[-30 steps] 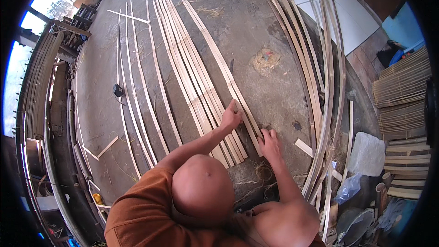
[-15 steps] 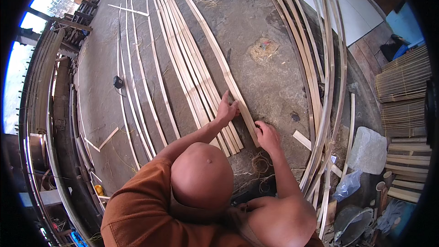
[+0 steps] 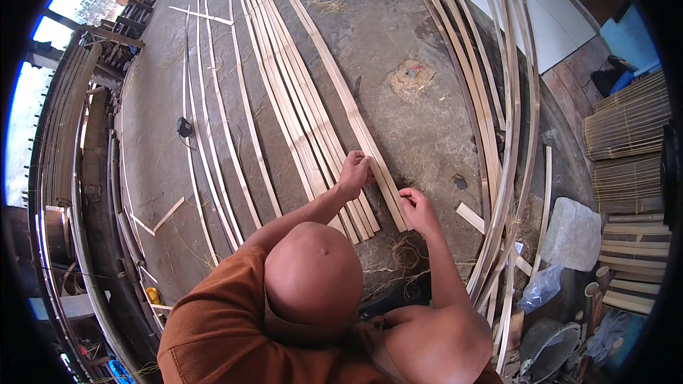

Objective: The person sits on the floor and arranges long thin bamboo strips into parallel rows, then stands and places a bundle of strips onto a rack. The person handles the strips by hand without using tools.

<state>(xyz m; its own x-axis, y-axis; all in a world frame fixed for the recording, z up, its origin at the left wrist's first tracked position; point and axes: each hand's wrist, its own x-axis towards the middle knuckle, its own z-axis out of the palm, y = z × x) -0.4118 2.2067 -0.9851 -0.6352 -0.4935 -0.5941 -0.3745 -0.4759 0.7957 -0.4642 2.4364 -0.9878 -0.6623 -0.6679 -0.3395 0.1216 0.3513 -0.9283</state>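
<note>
A long pale bamboo strip (image 3: 346, 101) runs away from me on the concrete floor; its near end looks wider, perhaps two strips side by side. My left hand (image 3: 353, 174) is at this strip's left edge, fingers curled in and thumb pressed to them; what lies between the fingertips is hidden. Opposite, at the right edge near the strip's end, my right hand (image 3: 418, 211) has bent fingers slightly apart from the thumb, the fingertips at or just beside the edge. A row of several bamboo strips (image 3: 292, 92) lies close together left of it, partly under my left forearm.
Thin strips (image 3: 238, 78) lie spaced out farther left, by a small black object (image 3: 184, 127). On the right are long curved bamboo lengths (image 3: 510, 99), a short offcut (image 3: 469, 217), a pale stone block (image 3: 571, 233) and a plastic bag (image 3: 541, 288). Tangled fibres (image 3: 405, 252) lie near my right arm.
My left hand has drawn slightly nearer, its extended index finger now curled in. The right hand has shifted a little to the right. The strip's near end looks wider and slightly farther right.
</note>
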